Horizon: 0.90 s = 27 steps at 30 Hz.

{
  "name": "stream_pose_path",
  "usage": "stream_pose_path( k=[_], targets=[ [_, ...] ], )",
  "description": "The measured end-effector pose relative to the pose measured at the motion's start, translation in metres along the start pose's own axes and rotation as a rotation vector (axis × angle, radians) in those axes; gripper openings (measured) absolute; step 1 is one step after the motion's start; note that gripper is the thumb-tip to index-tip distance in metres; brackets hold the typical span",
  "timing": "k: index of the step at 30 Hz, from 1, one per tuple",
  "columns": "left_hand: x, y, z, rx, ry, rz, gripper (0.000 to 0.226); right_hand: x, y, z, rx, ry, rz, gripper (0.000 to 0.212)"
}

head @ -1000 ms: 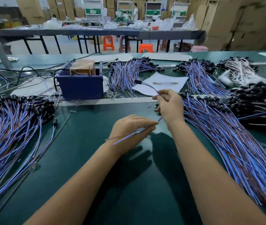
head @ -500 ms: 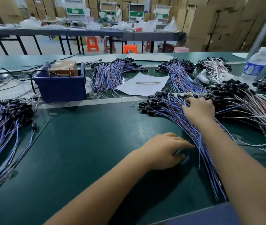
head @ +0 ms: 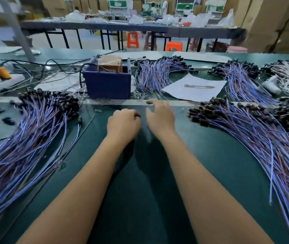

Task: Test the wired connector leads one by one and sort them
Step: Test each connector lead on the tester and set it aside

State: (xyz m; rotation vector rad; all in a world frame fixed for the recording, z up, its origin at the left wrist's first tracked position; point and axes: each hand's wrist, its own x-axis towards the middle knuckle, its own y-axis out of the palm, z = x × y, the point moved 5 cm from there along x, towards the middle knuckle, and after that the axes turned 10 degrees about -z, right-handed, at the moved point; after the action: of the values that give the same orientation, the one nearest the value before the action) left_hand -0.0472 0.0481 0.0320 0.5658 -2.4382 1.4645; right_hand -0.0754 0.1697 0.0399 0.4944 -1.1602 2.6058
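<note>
- Connector leads lie in two fans: one heap (head: 25, 138) well left of the left hand (head: 123, 125), another heap (head: 256, 138) well right of the right hand (head: 159, 117).
- Bare green mat (head: 140, 182) runs between them, under both forearms.
- Just beyond the knuckles, a pale strip (head: 119, 102) edges the mat; a blue box (head: 107, 83) stands past it.
- Left fist is curled; motion blur hides any contents.
- Right fingers spread loosely, empty, hovering beside it.
</note>
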Motion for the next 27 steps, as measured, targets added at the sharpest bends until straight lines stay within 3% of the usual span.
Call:
stream_pose_path(
  k=[5,9,14,20,22,25,27],
  targets=[
    [0.01,-0.032,0.067,0.4,-0.203,-0.105,0.032,-0.018,0.06,0.043,0.17,-0.037,0.197,0.035],
    [-0.005,-0.036,0.097,0.354,-0.315,-0.164,0.033,-0.029,0.076,0.042,0.05,-0.11,0.196,0.035],
    [-0.003,-0.041,0.105,0.222,-0.35,-0.218,0.039,-0.029,0.073,0.035,0.244,-0.073,0.175,0.03],
    [0.007,-0.034,0.095,0.161,-0.281,-0.193,0.05,-0.037,0.06,0.047,0.359,-0.196,0.021,0.023],
    [0.013,-0.038,0.085,-0.003,-0.225,-0.257,0.055,-0.038,0.06,0.046,0.458,-0.11,0.047,0.023],
    [0.018,-0.056,0.05,-0.373,-0.044,-0.433,0.066,-0.038,0.066,0.044,0.861,0.223,0.275,0.024],
    [0.02,-0.064,0.024,-0.556,0.056,-0.441,0.067,-0.038,0.067,0.046,1.083,0.381,0.432,0.035]
  ],
)
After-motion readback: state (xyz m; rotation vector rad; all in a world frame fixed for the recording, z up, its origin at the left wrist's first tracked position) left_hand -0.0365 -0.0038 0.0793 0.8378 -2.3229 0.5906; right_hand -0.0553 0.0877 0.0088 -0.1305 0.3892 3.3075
